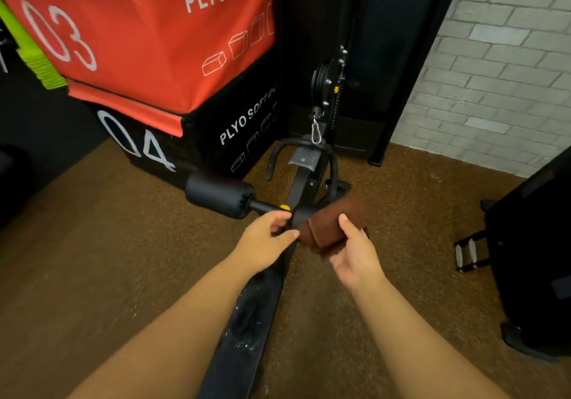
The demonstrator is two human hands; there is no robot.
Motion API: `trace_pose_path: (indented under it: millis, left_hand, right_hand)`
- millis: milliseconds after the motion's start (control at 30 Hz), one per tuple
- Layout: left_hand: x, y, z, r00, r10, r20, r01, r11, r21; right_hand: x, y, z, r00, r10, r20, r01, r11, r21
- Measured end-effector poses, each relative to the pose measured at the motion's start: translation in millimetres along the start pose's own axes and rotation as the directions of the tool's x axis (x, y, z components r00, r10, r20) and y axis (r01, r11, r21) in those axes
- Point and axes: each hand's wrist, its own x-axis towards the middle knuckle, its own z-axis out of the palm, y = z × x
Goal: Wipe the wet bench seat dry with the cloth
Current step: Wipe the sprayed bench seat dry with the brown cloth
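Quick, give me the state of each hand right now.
Left hand: pinching the end of the brown cloth.
Right hand: gripping the cloth.

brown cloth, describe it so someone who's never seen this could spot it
Start at the stacked plyo boxes, then drop to the black bench frame below them. The brown cloth is the folded wad gripped by the right hand, the only brown fabric among black metal.

Even, moderately bright indoor light fills the frame; the white painted brick wall (500,58) at upper right is brightest, while the left edge falls into deep shadow. Wide-angle distortion bends straight lines near the edges, and the lower foreground looks slightly soft.
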Motion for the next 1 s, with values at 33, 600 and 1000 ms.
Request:
trace_pose_path:
  millis: [33, 600, 1000]
  left_hand:
    - [-5.8, -23.0, -0.4, 1.000, -0.011, -0.029, 0.014, 0.996, 0.093]
    - [8.4, -255.8, 41.4, 0.997, -0.054, -0.056, 0.077, 0.788, 0.610]
    - [25.7, -311.2, 59.9, 0.979, 0.003, -0.204, 0.130, 0.761, 0.636]
  right_hand:
    - [1.9, 12.0, -5.4, 1.000, 0.020, -0.015, -0.021, 0.999, -0.040]
    - [110.6, 199.4, -83.9, 0.970, -0.236, -0.059, 0.044, 0.412, -0.910]
    - [156.5, 254.9, -79.9, 0.623, -0.237, 0.746, 0.655, -0.363, -0.663]
